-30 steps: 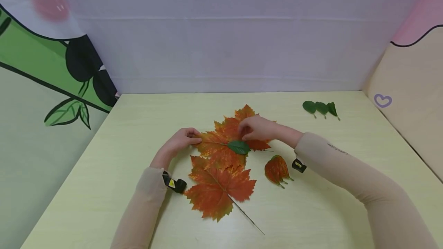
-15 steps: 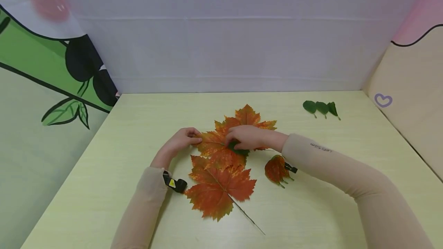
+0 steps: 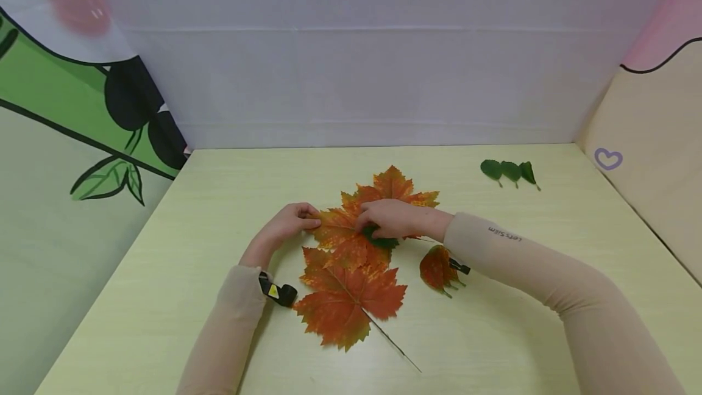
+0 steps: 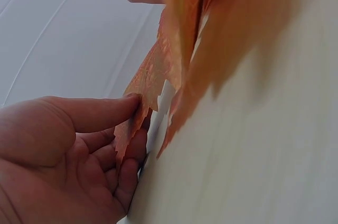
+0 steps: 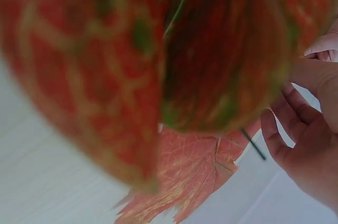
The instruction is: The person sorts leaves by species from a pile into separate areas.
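Note:
My left hand (image 3: 285,223) pinches the left edge of an orange maple leaf (image 3: 333,231); the left wrist view shows the thumb on top of that leaf edge (image 4: 143,84) and the fingers beneath. Over the middle of the overlapping maple leaves, my right hand (image 3: 392,217) holds the left end of a small dark green leaf (image 3: 386,242) between thumb and curled fingers. These fingertips are partly hidden by the hand in the head view and by blurred red leaves (image 5: 79,76) in the right wrist view.
A big red-orange maple leaf (image 3: 351,305) with a long stem lies nearest the front. Small red-green leaves (image 3: 436,270) sit bunched under the right wrist. Three green leaves (image 3: 510,170) form a row at the back right of the pale table (image 3: 247,188).
My right hand has moved left and slightly down onto the green leaf and taken hold of it, then stayed there. The left hand keeps its hold on the maple leaf edge.

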{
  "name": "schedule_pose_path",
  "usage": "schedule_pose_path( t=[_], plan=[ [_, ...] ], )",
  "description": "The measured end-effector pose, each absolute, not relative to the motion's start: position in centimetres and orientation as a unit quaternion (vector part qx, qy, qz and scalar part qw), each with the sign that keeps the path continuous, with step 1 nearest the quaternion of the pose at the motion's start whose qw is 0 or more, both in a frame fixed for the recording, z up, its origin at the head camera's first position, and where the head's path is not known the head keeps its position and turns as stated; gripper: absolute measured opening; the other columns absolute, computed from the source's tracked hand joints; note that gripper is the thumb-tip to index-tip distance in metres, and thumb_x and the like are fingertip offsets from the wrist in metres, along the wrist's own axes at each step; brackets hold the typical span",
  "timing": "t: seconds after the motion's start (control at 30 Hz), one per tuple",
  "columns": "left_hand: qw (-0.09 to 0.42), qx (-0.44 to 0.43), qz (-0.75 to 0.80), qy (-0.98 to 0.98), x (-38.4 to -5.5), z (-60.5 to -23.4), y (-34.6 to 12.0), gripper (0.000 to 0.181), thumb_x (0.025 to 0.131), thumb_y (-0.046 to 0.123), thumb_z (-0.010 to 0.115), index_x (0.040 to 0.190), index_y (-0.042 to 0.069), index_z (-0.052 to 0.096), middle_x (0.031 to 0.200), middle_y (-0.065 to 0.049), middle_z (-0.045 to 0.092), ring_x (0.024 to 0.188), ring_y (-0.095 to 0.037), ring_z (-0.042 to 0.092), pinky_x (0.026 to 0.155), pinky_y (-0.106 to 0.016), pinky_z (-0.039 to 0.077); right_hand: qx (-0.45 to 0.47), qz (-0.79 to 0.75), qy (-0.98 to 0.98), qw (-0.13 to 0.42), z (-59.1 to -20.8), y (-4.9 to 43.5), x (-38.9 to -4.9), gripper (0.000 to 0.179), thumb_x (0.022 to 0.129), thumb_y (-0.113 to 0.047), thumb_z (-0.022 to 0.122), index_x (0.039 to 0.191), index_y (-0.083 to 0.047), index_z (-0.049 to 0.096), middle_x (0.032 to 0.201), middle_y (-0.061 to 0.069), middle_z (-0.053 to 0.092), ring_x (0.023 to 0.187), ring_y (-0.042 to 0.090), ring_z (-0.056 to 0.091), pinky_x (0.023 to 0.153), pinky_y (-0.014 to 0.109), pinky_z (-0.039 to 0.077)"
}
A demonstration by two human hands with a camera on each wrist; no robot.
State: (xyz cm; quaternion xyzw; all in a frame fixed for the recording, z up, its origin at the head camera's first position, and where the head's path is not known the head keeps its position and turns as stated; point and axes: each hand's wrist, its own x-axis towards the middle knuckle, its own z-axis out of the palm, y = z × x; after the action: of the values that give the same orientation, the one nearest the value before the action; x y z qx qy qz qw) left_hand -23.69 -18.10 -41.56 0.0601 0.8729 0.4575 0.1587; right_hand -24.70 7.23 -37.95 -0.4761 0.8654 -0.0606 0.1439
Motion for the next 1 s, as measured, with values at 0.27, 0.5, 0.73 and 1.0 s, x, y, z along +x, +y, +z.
schedule_pose_path(
  t=[0.27,0.5,0.73,1.0],
  plan=[
    [0.16,0.06,0.456,0.874,-23.6,-41.5,-18.0,0.017,0.088,0.014,0.058,0.099,0.002,0.058,0.083,-0.002,0.057,0.072,-0.016,0.044,0.064,-0.027,0.036,-0.498,-0.07,0.856,0.118,-37.9,8.0,-25.1,0.02,0.087,-0.007,0.06,0.102,-0.018,0.066,0.097,-0.001,0.06,0.089,0.014,0.057,0.077,0.027,0.046],
    [0.161,0.059,0.457,0.873,-23.5,-41.3,-17.9,0.017,0.088,0.015,0.058,0.099,0.002,0.058,0.082,-0.001,0.056,0.072,-0.016,0.044,0.064,-0.027,0.036,-0.497,-0.078,0.856,0.116,-37.2,8.7,-25.3,0.019,0.089,-0.005,0.055,0.098,-0.017,0.068,0.095,0.0,0.058,0.088,0.015,0.055,0.075,0.027,0.046],
    [0.163,0.064,0.468,0.866,-23.3,-41.1,-17.9,0.02,0.089,0.015,0.058,0.102,-0.001,0.056,0.083,-0.004,0.057,0.073,-0.017,0.045,0.063,-0.029,0.036,-0.475,-0.089,0.872,0.083,-36.6,9.7,-25.7,0.009,0.085,-0.011,0.062,0.091,-0.017,0.067,0.095,0.002,0.057,0.094,0.02,0.057,0.079,0.03,0.047],
    [0.162,0.058,0.463,0.87,-23.4,-41.2,-18.0,0.018,0.089,0.015,0.057,0.101,0.001,0.057,0.082,-0.002,0.056,0.072,-0.017,0.045,0.064,-0.027,0.037,-0.46,-0.075,0.883,0.051,-36.0,11.1,-26.3,0.003,0.081,-0.018,0.068,0.083,-0.018,0.066,0.102,0.005,0.051,0.089,0.02,0.053,0.076,0.034,0.046]
  ],
)
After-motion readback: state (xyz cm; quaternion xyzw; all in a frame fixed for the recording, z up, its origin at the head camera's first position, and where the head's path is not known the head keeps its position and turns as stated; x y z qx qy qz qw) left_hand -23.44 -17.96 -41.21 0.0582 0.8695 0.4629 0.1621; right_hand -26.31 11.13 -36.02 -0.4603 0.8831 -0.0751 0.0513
